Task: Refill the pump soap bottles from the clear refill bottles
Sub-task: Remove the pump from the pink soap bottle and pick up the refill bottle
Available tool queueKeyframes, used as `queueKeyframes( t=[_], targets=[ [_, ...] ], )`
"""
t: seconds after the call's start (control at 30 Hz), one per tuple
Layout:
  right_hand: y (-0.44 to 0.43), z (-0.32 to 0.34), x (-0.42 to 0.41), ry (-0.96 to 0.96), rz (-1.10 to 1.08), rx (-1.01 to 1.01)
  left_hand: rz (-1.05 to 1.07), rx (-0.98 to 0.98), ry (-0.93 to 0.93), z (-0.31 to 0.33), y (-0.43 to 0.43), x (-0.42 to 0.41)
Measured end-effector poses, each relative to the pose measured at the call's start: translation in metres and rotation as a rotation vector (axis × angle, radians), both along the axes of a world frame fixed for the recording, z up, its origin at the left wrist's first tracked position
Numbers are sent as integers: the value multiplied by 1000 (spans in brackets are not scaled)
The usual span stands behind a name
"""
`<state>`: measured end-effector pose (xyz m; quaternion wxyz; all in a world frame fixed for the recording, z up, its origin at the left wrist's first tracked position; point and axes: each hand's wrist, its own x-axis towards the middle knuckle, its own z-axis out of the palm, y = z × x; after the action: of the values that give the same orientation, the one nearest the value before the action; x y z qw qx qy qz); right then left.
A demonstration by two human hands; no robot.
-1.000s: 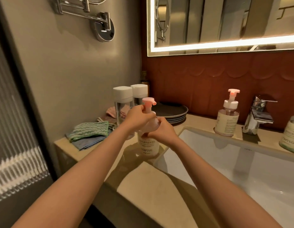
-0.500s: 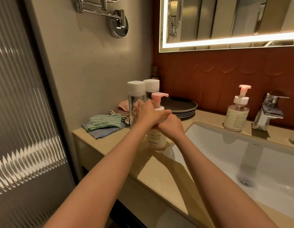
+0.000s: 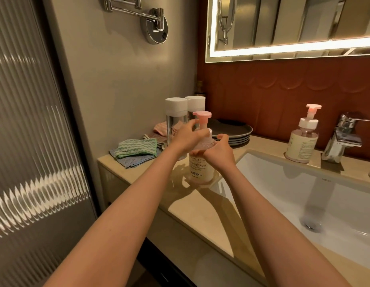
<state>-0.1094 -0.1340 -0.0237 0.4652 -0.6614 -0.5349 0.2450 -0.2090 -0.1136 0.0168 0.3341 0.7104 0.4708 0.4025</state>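
The pump soap bottle [image 3: 201,166] is stood upright on the worktop [image 3: 192,206], just beside the rim of the sink [image 3: 273,183]. Its pump collar is gripped by the curled fingers of the left hand [image 3: 187,137], and its shoulder is clasped by the right hand [image 3: 219,152]; unscrewing is judged to be under way. If the body is held loosely, it could be tipped into the sink. The clear refill bottles [image 3: 175,119], close behind, could be knocked, and soap dripped once the pump is lifted
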Motion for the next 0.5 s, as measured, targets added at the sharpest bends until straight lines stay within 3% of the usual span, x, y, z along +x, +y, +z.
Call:
queueKeyframes(
  t=[0.07, 0.2, 0.37, 0.5],
  targets=[
    [0, 0, 1, 1, 2, -3, -42, -8, -22, -3, -2, 2],
    [1, -1, 1, -12, -10, 2, 121, 88, -88, 4, 2, -3],
    [1, 0, 3, -21, 1, -11, -48, 47, 127, 3, 0, 3],
    [0, 0, 3, -33, -2, -19, 209, 204, 210, 6, 4, 5]
  ],
)
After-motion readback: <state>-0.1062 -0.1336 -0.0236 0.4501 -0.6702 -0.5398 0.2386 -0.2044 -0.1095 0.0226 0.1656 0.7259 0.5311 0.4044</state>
